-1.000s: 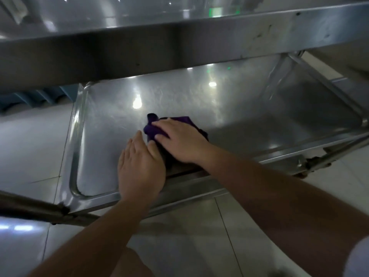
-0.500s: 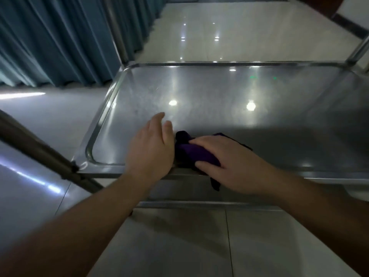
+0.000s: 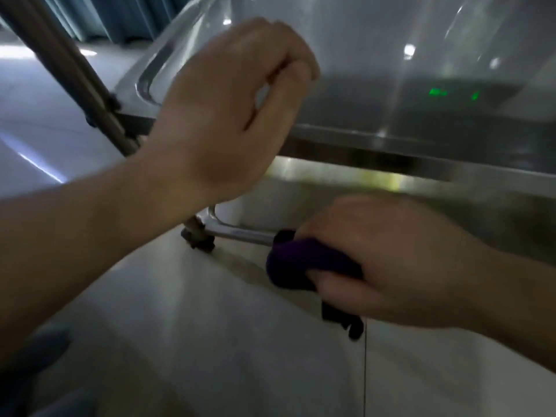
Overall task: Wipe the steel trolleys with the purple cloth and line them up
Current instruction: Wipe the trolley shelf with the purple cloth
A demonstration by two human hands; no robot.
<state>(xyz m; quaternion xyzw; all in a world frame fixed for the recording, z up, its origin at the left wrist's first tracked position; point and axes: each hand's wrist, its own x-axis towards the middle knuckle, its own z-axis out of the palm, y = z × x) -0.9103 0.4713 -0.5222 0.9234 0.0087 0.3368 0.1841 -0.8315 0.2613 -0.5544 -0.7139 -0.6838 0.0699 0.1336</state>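
Right fingers: the fingers (image 3: 334, 278) are curled round the purple cloth (image 3: 304, 263) and grip it as a bunched wad; one dark corner hangs down under the palm.
Right hand: the right hand (image 3: 388, 260) is low, below the upper shelf, and holds the cloth against the thin lower rail (image 3: 240, 234) of the steel trolley (image 3: 421, 139).
Left fingers: loosely curled, holding nothing (the picture is blurred, so I cannot tell if the tips touch the shelf).
Left hand: the left hand (image 3: 228, 115) is raised in front of the near left corner of the upper shelf (image 3: 376, 40).
Trolley: the shelf is a shallow steel tray with a raised rim; a slanted post (image 3: 69, 70) joins it at the left corner.
Around: pale tiled floor (image 3: 210, 341) below, a blue curtain (image 3: 90, 16) at the top left.
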